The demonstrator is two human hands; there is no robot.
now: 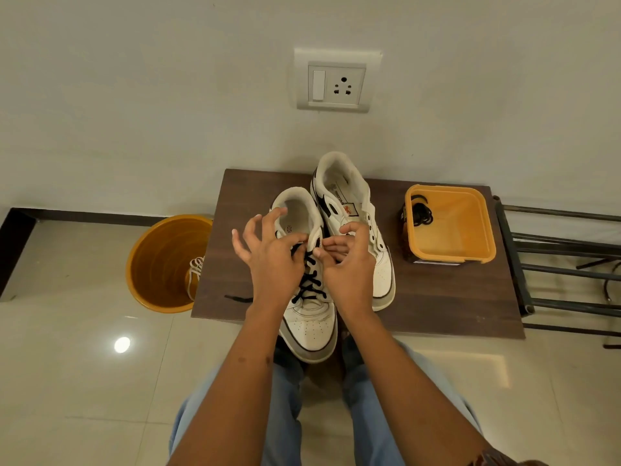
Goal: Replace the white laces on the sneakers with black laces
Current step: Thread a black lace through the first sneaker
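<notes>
At twelve o'clock on the wall point(134, 95) you see a white switch and socket plate point(336, 83). The dark wooden worktop point(453, 297) sits below it on the glossy tiled floor point(67, 364). At three o'clock, a black metal rack point(554, 264) stands just beside the worktop's edge. Your blue jeans point(285, 398) show at six o'clock.

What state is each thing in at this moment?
Near sneaker: black lace crossed through most eyelets, toe over the table edge.
Far sneaker: eyelets bare.
Left hand: pinches the black lace near the top eyelets.
Right hand: pinches at the same spot.
White lace: in the round orange bucket.
Spare black lace: coiled in the square tub.
Table: holds both sneakers and the tub.
</notes>
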